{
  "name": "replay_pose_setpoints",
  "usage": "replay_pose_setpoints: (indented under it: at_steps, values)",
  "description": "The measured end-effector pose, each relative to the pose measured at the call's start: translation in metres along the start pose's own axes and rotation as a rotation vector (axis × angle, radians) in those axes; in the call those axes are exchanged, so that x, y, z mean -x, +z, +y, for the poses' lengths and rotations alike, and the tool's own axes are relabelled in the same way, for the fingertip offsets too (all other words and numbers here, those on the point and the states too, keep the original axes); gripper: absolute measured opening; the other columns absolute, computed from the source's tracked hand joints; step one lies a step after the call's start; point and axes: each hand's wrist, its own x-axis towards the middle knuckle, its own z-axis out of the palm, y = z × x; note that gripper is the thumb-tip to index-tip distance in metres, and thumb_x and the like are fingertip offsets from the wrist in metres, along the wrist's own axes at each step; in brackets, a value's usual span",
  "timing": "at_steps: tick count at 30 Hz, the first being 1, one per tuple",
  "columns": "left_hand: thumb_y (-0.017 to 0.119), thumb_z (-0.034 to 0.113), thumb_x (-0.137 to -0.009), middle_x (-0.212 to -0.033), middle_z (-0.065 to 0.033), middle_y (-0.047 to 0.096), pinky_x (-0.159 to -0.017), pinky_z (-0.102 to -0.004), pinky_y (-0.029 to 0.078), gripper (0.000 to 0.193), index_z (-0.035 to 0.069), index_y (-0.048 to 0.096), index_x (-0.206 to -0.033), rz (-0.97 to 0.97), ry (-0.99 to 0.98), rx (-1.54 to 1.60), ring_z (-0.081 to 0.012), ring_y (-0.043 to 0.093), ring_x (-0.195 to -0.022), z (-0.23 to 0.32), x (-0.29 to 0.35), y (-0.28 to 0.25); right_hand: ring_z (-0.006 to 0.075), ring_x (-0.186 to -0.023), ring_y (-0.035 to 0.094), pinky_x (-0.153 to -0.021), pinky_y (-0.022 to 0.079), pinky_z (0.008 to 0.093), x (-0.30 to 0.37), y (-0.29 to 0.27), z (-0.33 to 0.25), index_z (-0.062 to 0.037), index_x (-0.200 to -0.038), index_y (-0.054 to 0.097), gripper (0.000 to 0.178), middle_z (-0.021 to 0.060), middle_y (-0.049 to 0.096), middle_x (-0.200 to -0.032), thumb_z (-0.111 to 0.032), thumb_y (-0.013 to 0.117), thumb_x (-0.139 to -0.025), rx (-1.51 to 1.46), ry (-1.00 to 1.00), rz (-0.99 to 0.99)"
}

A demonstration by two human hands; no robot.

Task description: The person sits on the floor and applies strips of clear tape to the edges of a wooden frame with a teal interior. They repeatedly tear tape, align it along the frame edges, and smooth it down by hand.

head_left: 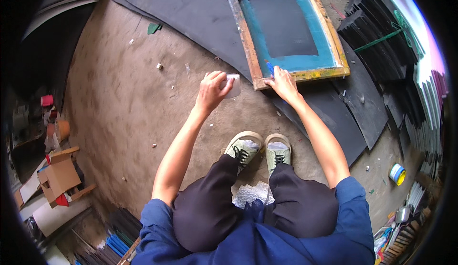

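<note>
At the near left corner of the wooden frame (315, 75), the right hand (285, 85) is resting on the wood, its fingers apparently pinching a slim blue tool (270, 68). Left of the frame, well apart from it, the left hand (211, 89) is hanging above the floor, its fingers curling tightly around a clear flat piece (233, 86). The frame itself is lying on black sheets (191, 24), so its placing seems to be done. Within the frame, a dark rectangle (288, 26) is showing, with a teal band (260, 45) bordering its left, right and near sides. Since both hands are holding something, the handling seems to be under way rather than finished. The clear piece is staying clear of the frame, not touching it; how much is remaining to be done, I cannot tell from this view.
</note>
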Motion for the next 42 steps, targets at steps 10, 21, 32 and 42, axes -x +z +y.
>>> replay_pose_setpoints:
  at_steps: [10, 21, 32, 42]
  values:
    - [0.061, 0.023, -0.078, -0.088, -0.0018, 0.048, -0.092, -0.0444, 0.03, 0.018, 0.014, 0.051, -0.09, -0.297, 0.78, 0.063, -0.0179, 0.048, -0.097, 0.128, -0.043, 0.147, 0.0382, -0.094, 0.056, -0.08, 0.045, 0.0424, 0.124, -0.051, 0.115, 0.0003, -0.104, 0.046, 0.036, 0.0225, 0.056, -0.1, -0.007, 0.064, -0.073, -0.122, 0.397, 0.335]
    - [0.067, 0.018, -0.072, -0.103, -0.0026, 0.05, -0.093, -0.0422, 0.033, 0.033, 0.017, 0.058, -0.104, -0.334, 0.696, 0.149, -0.0206, 0.046, -0.103, 0.124, -0.039, 0.183, 0.0313, -0.099, 0.053, -0.088, 0.043, 0.0369, 0.141, -0.053, 0.187, -0.0005, -0.103, 0.06, 0.029, 0.0193, 0.055, -0.101, 0.001, 0.057, -0.075, -0.107, 0.505, 0.42]
    - [0.048, 0.018, -0.09, -0.12, -0.0177, 0.036, -0.099, -0.0416, 0.029, 0.046, 0.0, 0.032, -0.129, 0.18, -0.423, 0.333, -0.0317, 0.038, -0.113, 0.018, 0.0, 0.125, 0.021, -0.114, 0.05, -0.096, 0.036, 0.03, 0.026, -0.098, 0.224, -0.005, -0.122, 0.051, 0.034, 0.0108, 0.055, -0.121, -0.011, 0.042, -0.089, -0.382, 0.554, 0.551]
    - [0.037, 0.029, -0.095, -0.125, -0.0165, 0.042, -0.098, -0.0358, 0.034, 0.043, 0.003, 0.04, -0.129, 0.191, -0.682, 0.496, -0.0263, 0.042, -0.116, -0.068, -0.004, 0.106, 0.0187, -0.102, 0.058, -0.087, 0.046, 0.0287, 0.061, -0.057, 0.164, -0.0029, -0.118, 0.054, 0.032, 0.0116, 0.06, -0.111, -0.01, 0.044, -0.089, -0.403, 0.448, 0.397]
